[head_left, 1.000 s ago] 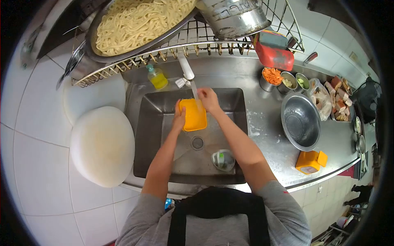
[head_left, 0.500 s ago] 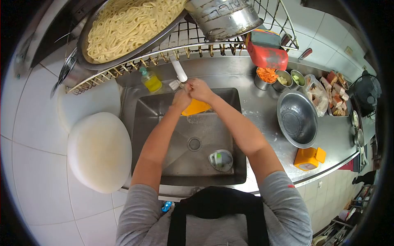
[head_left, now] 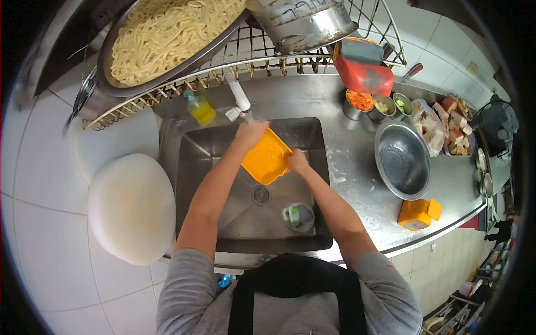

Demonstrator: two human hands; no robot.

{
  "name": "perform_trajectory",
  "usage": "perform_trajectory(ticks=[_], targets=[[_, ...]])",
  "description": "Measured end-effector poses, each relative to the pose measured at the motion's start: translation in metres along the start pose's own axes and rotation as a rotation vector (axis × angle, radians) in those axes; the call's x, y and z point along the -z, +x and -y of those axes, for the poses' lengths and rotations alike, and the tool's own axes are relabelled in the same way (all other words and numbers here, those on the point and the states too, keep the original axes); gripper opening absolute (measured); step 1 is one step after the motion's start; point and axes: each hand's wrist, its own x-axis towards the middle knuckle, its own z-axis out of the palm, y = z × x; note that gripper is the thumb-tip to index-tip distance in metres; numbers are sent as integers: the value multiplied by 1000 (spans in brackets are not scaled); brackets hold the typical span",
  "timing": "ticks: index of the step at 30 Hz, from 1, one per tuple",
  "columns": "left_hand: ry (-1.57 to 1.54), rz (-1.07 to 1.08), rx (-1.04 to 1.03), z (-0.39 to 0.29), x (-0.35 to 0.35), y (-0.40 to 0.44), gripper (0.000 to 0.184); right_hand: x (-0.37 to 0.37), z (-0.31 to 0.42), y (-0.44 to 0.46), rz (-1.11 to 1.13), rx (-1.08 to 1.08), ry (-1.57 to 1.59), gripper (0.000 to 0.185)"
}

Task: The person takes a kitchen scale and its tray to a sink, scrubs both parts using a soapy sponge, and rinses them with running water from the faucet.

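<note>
A shallow orange plastic tray (head_left: 266,161) is tilted over the sink (head_left: 223,228), its inside wet and facing me. My right hand (head_left: 297,161) is closed on its right edge. At its upper left edge is my left hand (head_left: 251,134), closed around the rim under the running water, its fingertips partly hidden. The stream falls from the white tap (head_left: 241,99) just above that hand. Lower right in the sink lies a clear plastic container (head_left: 299,217) with something white and green in it, apart from both hands.
Yellow dish soap (head_left: 202,113) stands behind the sink. On the right counter are a steel bowl (head_left: 403,162), an orange-yellow box (head_left: 416,215), cups of carrot (head_left: 359,101) and other vegetables, and meat (head_left: 459,127). A wire rack (head_left: 223,72) with noodles (head_left: 173,39) overhangs; round white boards (head_left: 132,209) stand left.
My hands have parted from their spot together at the tap. The right has come down to the tray's right edge; the tray is nearer me and more exposed, and water now runs.
</note>
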Motion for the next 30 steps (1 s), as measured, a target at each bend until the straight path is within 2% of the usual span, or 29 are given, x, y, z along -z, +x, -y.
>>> perform_trajectory(ticks=[3,6,10,12,15,18,21,22,24,25,26,28,30], targets=[[-190,131,302,-4,18,-18,32,-20,-10,-27,-70,-192,684,38],[-142,-249,292,29,5,-21,39,-32,-33,-13,-16,-231,816,39],[-219,-535,363,101,-24,0,43,-54,1,-18,10,-277,605,36],[-181,-562,308,119,-24,5,43,-69,-11,-10,72,-253,525,36],[-350,-294,405,132,-16,10,44,-62,-27,-4,-17,-200,473,32],[-353,-253,442,132,-12,9,45,-46,-14,-7,-149,-244,536,31],[-517,-226,433,138,-22,16,60,-44,3,-6,-32,-141,452,29],[-662,-215,588,134,-32,14,69,-45,-3,0,-107,-157,492,29],[-947,-197,893,64,-5,-11,87,-43,-21,25,-258,-176,574,27],[-1030,-172,873,67,-20,-19,101,-37,-20,28,-191,-138,552,27],[-1171,-82,769,73,-39,-32,91,-31,-20,29,-127,-103,529,26],[-1150,93,684,42,-45,-62,67,-24,-23,35,-49,-35,483,24],[-1130,-66,742,26,-73,-81,48,-33,-26,42,-6,30,441,23]])
